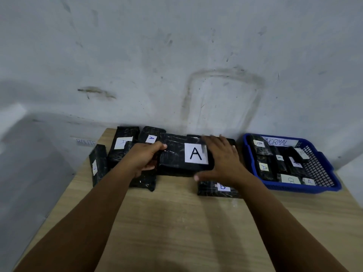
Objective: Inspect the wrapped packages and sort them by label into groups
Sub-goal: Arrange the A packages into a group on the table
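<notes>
Big A package (182,158) sits mid-table left of the blue basket (322,185), left hand (145,158) gripping its left edge, right hand (222,160) spread flat on its right end, probably steadying it label-up for reading.

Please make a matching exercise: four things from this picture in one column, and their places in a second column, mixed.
Things:
1. big A package
2. B package
3. blue basket
4. ROUTE sign

Places:
a. on the wall, left of the table
b. at the table's right edge
c. between both hands
d. on the table, below the right hand

Pairs: 1-c, 2-d, 3-b, 4-a
</notes>
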Demonstrator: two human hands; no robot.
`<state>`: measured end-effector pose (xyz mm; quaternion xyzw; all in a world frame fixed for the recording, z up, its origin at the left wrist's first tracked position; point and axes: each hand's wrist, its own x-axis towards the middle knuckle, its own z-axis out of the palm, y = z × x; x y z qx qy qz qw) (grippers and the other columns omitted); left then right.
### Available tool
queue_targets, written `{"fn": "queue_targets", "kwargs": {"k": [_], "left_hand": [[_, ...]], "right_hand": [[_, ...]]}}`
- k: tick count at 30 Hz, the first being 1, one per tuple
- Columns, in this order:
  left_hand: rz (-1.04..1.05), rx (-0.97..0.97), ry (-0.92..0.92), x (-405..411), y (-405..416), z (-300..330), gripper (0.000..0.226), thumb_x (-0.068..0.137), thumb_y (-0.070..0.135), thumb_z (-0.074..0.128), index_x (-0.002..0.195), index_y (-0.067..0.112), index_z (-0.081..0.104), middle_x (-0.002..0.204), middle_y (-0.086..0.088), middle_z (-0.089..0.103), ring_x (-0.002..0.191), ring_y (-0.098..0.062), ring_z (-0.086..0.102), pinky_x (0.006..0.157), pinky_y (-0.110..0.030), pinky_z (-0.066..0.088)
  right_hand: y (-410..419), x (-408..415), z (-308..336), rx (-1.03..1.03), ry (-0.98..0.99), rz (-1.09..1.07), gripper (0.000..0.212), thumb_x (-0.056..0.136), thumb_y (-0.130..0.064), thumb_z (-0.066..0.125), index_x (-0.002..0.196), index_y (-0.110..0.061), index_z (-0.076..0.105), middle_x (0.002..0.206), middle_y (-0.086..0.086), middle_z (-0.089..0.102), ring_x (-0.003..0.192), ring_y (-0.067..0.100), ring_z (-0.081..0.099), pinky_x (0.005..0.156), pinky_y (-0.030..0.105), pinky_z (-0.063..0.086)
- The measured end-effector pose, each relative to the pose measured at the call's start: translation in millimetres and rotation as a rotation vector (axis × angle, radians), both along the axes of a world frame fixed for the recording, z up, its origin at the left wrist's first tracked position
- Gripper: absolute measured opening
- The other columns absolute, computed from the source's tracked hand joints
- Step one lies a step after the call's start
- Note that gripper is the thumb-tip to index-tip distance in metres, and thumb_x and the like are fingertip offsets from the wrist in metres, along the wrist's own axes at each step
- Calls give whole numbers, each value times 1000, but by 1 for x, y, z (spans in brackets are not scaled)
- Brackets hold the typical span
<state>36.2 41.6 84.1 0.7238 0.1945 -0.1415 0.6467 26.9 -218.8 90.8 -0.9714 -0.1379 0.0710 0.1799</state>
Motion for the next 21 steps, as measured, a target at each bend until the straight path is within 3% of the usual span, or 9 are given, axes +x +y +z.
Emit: {"fn": "queue_targets", "kwargs": {"k": [3, 7, 10, 12, 15, 21], "left_hand": [[-95, 40, 29, 1, 6, -8, 25, 86, 33, 76, 101, 14, 76, 96, -6, 80, 88, -23, 74, 89, -40, 57], [-112, 9, 57, -5, 10, -22, 26, 89, 34, 75, 104, 13, 75, 90, -3, 80, 81, -19, 74, 78, -34, 56], [10, -39, 44, -8, 8, -34, 39, 89, 50, 73, 103, 14, 77, 94, -3, 80, 89, -23, 72, 88, -40, 58], [36, 66, 16, -11, 9, -48, 38, 92, 53, 68, 97, 16, 76, 93, -1, 77, 87, -20, 72, 92, -41, 57], [0, 313, -59, -21, 16, -85, 25, 95, 39, 70, 103, 18, 78, 96, -1, 75, 90, -19, 72, 92, -41, 57], [-129, 652, -83, -49, 30, -136, 31, 92, 33, 73, 116, 14, 75, 110, -4, 76, 97, -17, 67, 81, -26, 45]], "right_hand": [[3, 2, -13, -180, 96, 173, 136, 70, -69, 82, 164, -38, -11, 175, -3, -12, 159, 23, -19, 125, 63, -12], [4, -2, -30, -222, 5, 187, 129, 70, -75, 77, 165, -37, -2, 170, -1, 15, 156, 27, 17, 127, 56, 12], [13, -13, -46, -166, 52, 63, 126, 68, -82, 72, 164, -37, 3, 161, 2, 28, 147, 29, 29, 122, 53, 25], [23, -24, -64, -173, 104, -56, 123, 68, -85, 69, 163, -40, 5, 158, 7, 31, 146, 33, 30, 120, 54, 26], [41, -42, -94, -141, 226, -246, 120, 68, -89, 65, 161, -40, 7, 156, 11, 33, 146, 38, 31, 117, 56, 29], [77, -62, -137, -140, 333, -486, 116, 68, -94, 54, 160, -36, 14, 151, 15, 39, 140, 39, 37, 109, 55, 36]]}}
